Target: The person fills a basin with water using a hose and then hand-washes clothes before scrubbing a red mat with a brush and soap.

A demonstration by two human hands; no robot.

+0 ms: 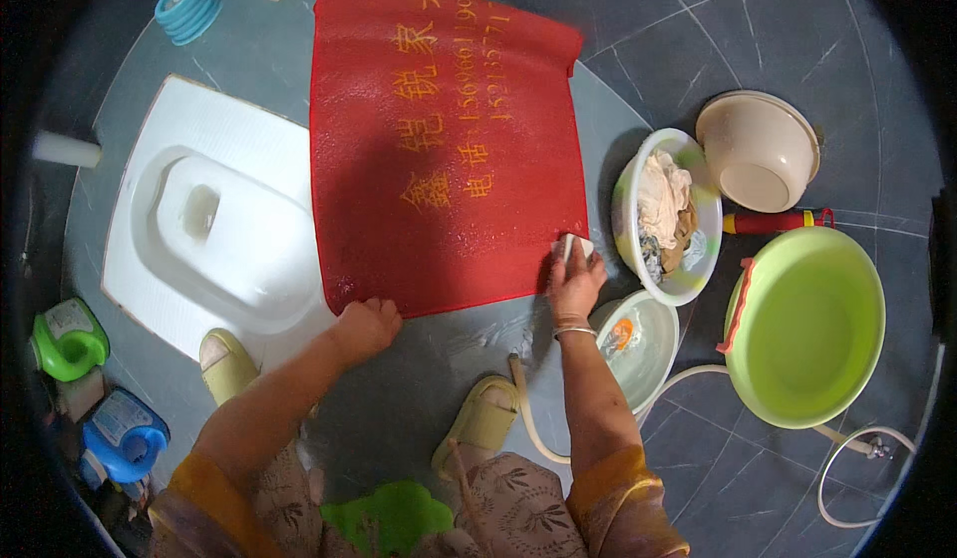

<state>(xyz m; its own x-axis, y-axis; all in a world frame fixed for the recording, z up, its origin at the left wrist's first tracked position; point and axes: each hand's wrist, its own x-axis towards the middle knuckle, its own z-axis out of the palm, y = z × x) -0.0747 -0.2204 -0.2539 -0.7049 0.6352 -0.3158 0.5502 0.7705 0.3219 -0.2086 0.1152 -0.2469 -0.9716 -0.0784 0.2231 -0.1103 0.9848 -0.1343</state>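
A wet red mat with yellow printed writing lies spread on the tiled floor in front of me, its far right corner curled up. My left hand grips the mat's near edge toward the left corner. At the near right corner, my right hand holds a pale block, perhaps soap or a brush, against the mat. Its exact kind is hard to make out under the fingers. The mat's left side overlaps the white squat toilet.
To the right stand a basin of cloths, a small basin of water, a beige basin and a green basin. A hose crosses the floor. Green and blue bottles are at left.
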